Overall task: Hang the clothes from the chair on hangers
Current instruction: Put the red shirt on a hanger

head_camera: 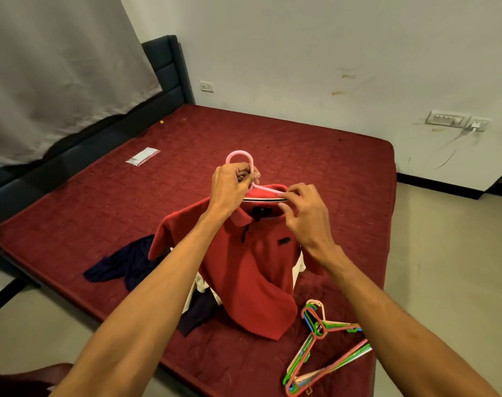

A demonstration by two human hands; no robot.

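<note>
Up over the bed (100,213): left hand (229,187) gripping the pink hanger (239,159) at its neck, right hand (304,213) pinching the collar of the red shirt (252,270) draped below both hands; spare hangers (324,348) nearby.

This is a bedroom in a home — a wide bed (315,156) with a bare maroon quilted mattress fills the middle, set against a dark padded headboard (169,67) partly draped by a pale sheet (57,67). Plain off-white walls carry a socket (207,86) and a switch panel (446,119) with a charger plugged in beside it, and the floor (444,239) is pale tile with a dark skirting line. Household clothing lies on the mattress — a red polo shirt (252,270), a dark garment (123,265) — next to a pile of coloured plastic hangers (324,348).
</note>
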